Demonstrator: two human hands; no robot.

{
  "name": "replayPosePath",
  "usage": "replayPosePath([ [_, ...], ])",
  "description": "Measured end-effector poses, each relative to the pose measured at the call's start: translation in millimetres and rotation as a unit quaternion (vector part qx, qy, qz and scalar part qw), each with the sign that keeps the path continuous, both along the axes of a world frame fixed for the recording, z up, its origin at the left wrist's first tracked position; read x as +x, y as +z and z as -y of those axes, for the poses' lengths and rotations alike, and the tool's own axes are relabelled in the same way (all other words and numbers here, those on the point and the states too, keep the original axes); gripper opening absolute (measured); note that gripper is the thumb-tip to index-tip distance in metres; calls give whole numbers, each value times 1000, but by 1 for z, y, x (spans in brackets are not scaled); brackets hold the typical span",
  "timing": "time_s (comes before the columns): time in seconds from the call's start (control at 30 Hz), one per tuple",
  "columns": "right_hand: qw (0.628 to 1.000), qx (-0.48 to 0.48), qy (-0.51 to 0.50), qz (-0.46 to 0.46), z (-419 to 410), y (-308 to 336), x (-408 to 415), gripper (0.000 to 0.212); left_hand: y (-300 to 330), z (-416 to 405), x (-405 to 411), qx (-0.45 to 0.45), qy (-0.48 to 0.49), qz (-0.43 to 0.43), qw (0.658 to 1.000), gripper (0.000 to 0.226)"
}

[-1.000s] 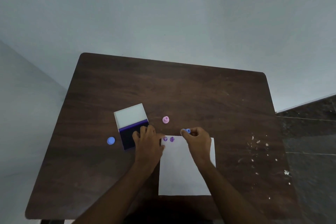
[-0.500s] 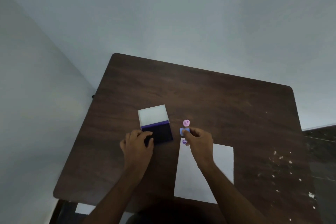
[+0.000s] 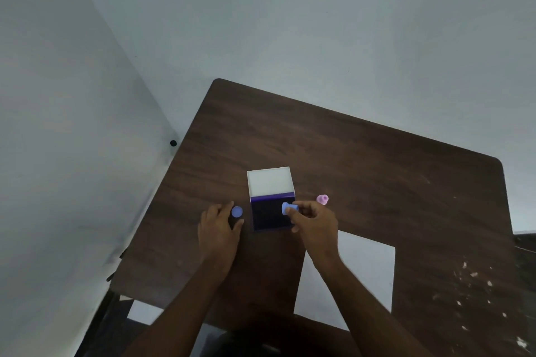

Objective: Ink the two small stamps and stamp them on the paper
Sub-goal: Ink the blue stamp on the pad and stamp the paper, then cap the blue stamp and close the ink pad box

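Note:
My right hand (image 3: 314, 222) pinches a small blue stamp (image 3: 289, 208), held sideways over the dark pad of the open ink pad (image 3: 268, 217), whose white lid (image 3: 270, 181) stands raised behind it. A pink stamp (image 3: 322, 199) stands on the table just beyond my right hand. My left hand (image 3: 219, 226) rests on the table left of the ink pad, fingers spread, with a small blue round cap (image 3: 237, 212) between thumb and fingers, not gripped. The white paper (image 3: 362, 275) lies at the near right, partly covered by my right forearm; its stamped marks are hidden.
The dark wooden table (image 3: 362, 159) stands in a room corner with pale walls. White flecks (image 3: 475, 295) dot its right side. The table's left edge runs close to my left hand, and floor shows beyond it.
My right hand carried the blue stamp from the paper's top edge leftwards over the ink pad. My left hand left the ink pad's front and now lies by the blue cap. The camera swung left.

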State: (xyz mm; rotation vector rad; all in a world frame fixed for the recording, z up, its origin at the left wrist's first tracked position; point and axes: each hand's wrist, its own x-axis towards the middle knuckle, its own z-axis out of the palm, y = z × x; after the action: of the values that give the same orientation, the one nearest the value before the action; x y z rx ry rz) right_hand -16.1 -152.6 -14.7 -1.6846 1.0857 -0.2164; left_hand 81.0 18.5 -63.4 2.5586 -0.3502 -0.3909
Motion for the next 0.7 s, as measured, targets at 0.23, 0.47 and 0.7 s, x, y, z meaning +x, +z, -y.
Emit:
replayPosePath([
  [0.23, 1000, 5, 15, -3, -8, -1, 7, 18, -4, -1, 7, -75, 32, -41, 996, 35],
  [0.47, 1000, 3, 24, -5, -17, 2, 15, 14, 15, -5, 11, -212, 88, -105, 968, 34],
  [0.7, 999, 22, 32, -2, -24, 0, 21, 14, 28, -9, 15, -274, 95, -206, 935, 30],
])
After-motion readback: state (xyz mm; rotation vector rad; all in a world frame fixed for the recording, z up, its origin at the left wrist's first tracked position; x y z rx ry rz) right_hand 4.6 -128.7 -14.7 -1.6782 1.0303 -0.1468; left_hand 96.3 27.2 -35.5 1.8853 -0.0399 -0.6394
